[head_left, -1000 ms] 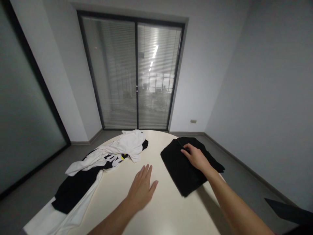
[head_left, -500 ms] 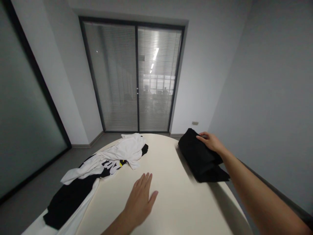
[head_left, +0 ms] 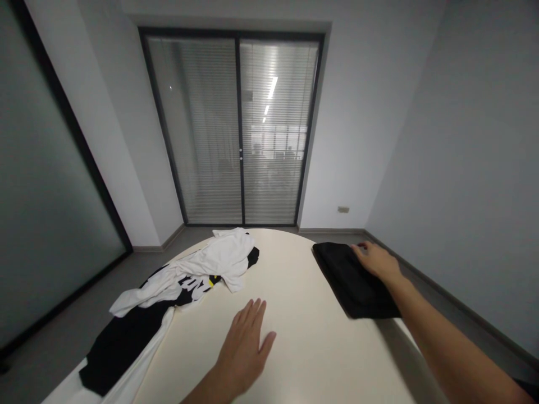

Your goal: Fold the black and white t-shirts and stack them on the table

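My left hand is open over the pale tabletop, palm down, with its thumb apart from the fingers. It holds nothing. At the right side of the table lies a black folded cloth item, flat and roughly rectangular; its exact kind does not show. My right hand is at its far right edge, fingers curled on the black cloth, with the fingertips partly hidden. To the left, a crumpled white shirt with black parts and a black, white and yellow print lies spread along the table edge.
The table is cream-white with a rounded far edge. A black garment part and white cloth reach over its left side. Beyond stand glass doors with blinds. A grey wall rises on the right.
The black cloth, raised and partly unfolded half a second ago, now lies flat on the table. My right hand has come down with it. My left hand has hardly moved.
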`<state>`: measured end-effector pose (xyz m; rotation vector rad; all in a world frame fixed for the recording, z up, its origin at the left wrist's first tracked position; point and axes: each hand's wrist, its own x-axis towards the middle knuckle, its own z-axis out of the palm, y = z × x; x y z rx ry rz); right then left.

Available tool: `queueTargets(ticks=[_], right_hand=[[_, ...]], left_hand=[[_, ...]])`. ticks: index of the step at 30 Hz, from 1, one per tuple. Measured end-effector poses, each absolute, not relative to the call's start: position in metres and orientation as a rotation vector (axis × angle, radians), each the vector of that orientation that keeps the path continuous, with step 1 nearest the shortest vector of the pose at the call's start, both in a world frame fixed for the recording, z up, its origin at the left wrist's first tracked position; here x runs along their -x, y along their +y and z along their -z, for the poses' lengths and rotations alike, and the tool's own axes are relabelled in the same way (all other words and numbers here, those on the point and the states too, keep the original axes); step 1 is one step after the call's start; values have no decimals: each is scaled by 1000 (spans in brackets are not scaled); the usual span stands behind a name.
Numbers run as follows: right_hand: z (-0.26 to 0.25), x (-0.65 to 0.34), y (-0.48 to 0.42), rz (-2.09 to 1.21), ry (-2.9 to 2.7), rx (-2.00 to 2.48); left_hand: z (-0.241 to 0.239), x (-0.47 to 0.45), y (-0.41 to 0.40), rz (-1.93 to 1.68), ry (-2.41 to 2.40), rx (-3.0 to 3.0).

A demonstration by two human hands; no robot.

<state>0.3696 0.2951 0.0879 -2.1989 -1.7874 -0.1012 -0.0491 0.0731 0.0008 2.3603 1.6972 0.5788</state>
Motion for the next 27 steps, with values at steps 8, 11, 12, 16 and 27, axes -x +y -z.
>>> queueTargets(ticks=[8, 11, 12, 16, 27], right_hand=[[-38, -335, 288, -56, -2024, 2319], [-44, -328, 279, 129, -2041, 2268], [-51, -321, 274, 222, -2037, 2227], [-76, -278, 246, 409, -1975, 1960], [-29, -170, 160, 17, -2142, 1750]], left_hand=[[-8, 49, 70, -576, 1694, -2342], [-6, 48, 71, -628, 1683, -2348], [-5, 49, 72, -653, 1689, -2346], [-5, 61, 84, -788, 1780, -2357], [-3, 132, 125, -1106, 2015, -2113]])
